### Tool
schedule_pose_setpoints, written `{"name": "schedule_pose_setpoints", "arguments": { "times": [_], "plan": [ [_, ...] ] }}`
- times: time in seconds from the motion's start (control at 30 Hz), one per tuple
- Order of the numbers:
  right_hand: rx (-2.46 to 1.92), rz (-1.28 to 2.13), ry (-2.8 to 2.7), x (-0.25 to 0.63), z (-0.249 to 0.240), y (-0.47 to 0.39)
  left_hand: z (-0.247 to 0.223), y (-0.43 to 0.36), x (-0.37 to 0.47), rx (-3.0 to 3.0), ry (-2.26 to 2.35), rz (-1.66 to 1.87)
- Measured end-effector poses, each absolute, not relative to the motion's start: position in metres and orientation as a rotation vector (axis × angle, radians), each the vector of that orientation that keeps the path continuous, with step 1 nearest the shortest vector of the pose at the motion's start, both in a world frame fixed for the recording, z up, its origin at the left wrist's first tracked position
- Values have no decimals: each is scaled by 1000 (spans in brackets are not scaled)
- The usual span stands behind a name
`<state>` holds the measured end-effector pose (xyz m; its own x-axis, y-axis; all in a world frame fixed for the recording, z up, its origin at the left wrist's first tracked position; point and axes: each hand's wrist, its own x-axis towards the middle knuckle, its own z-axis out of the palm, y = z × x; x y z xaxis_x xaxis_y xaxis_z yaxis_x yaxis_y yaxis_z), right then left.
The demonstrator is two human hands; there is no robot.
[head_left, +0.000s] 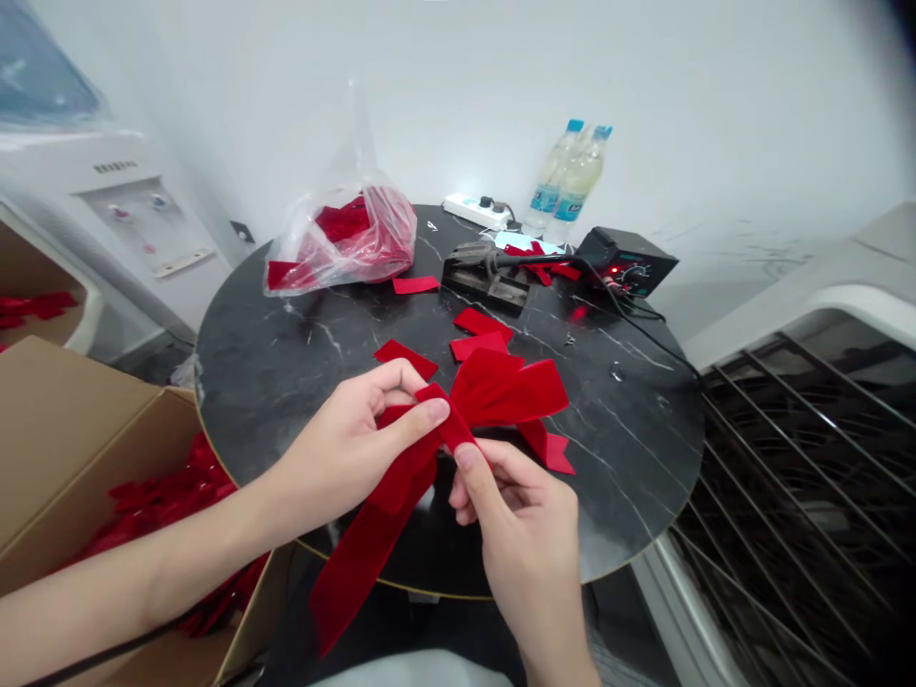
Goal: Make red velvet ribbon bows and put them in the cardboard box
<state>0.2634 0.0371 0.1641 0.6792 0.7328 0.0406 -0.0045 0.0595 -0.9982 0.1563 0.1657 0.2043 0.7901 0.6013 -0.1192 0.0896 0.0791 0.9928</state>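
Note:
A red velvet ribbon bow [508, 391] is held over the near half of the round table, one tail hanging down past the edge toward me. My left hand [372, 429] is closed on it, the thumb pressing a short red strip across the bow's middle. My right hand [519, 515] pinches the lower end of that strip between thumb and curled fingers. Behind the bow lie loose red ribbon pieces [481, 345]. The underside of the bow's middle is hidden by my fingers.
On the black marble-patterned table [286, 372] stand a plastic bag of red ribbon [343, 239], a power strip [476, 210], bottles [565, 181], a tool stand [487, 281] and a black control box [630, 260] with cable. A carton [78, 458] holding red bows stands left; a metal rack [816, 448] is right.

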Motion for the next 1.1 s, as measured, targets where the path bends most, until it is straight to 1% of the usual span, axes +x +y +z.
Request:
{"name": "schedule_pose_setpoints", "arguments": {
  "times": [0.27,0.37,0.57,0.77,1.1],
  "plan": [
    [-1361,589,-695,265,166,40,198,165,155,1410,621,499],
    [-1333,526,-693,262,165,41,196,167,156,1399,609,539],
    [-1315,343,-647,255,163,40,201,161,158,1670,645,644],
    [-1295,405,-609,254,163,36,209,153,156,1866,641,721],
    [-1190,516,-549,248,154,36,219,157,155,1778,611,648]
  ]
}}
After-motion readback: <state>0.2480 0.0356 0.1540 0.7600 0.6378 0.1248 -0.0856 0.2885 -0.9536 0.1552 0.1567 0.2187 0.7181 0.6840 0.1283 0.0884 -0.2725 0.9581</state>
